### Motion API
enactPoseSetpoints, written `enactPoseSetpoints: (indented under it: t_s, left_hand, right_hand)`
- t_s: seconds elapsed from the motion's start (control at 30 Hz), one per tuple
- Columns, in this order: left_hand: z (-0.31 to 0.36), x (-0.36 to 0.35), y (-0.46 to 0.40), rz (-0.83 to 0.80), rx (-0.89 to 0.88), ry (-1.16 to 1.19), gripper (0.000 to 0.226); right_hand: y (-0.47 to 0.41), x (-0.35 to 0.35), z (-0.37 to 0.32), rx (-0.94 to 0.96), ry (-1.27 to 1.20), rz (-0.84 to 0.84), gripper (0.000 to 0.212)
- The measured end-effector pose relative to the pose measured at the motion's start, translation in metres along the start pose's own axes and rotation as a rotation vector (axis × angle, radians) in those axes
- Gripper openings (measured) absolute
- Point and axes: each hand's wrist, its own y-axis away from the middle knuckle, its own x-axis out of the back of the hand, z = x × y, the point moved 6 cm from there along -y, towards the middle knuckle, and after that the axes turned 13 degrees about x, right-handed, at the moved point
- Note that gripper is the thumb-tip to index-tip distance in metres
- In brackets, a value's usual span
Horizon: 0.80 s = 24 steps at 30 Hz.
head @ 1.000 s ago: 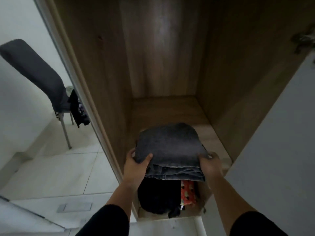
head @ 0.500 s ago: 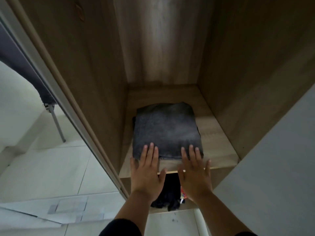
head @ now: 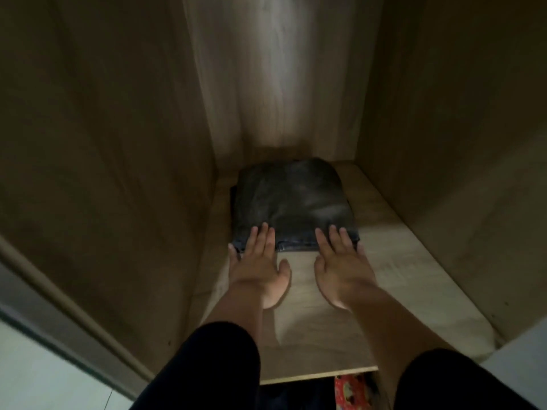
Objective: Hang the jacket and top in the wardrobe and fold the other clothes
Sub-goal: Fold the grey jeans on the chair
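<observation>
A folded dark grey pair of jeans (head: 291, 199) lies flat at the back of a wooden wardrobe shelf (head: 393, 261), close to the left wall. My left hand (head: 257, 261) lies flat with its fingertips on the near left edge of the jeans. My right hand (head: 340, 261) lies flat the same way on the near right edge. Both hands have straight fingers and grip nothing. Dark sleeves cover both of my upper arms.
Wooden side walls (head: 103, 173) and a back panel (head: 281, 84) close in the shelf. Below the shelf's front edge, a red patterned cloth (head: 352, 392) and dark clothes (head: 296, 398) show. A white wardrobe door (head: 527, 356) stands at the lower right.
The jeans went from held in both hands to lying on the shelf, then slid further back. My hands let go and now press flat on the near edge.
</observation>
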Motion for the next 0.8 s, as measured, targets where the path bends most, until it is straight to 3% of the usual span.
enactPoseSetpoints:
  t_s: [0.4, 0.5, 0.63, 0.8]
  left_hand:
    - [0.017, 0.012, -0.068, -0.017, 0.079, 0.034, 0.065]
    - [0.019, 0.029, -0.060, -0.007, 0.048, 0.026, 0.071]
    - [0.020, 0.067, -0.025, 0.168, -0.037, 0.043, 0.072]
    - [0.024, 0.077, 0.043, 0.209, -0.114, 0.013, 0.054]
  right_hand:
    - [-0.067, 0.007, 0.023, -0.001, -0.025, -0.008, 0.061]
    - [-0.054, 0.036, 0.027, 0.010, -0.110, 0.023, 0.065]
    - [-0.021, 0.077, 0.024, 0.039, -0.110, 0.217, 0.069]
    - [0.043, 0.091, -0.005, 0.094, -0.087, 0.276, 0.058]
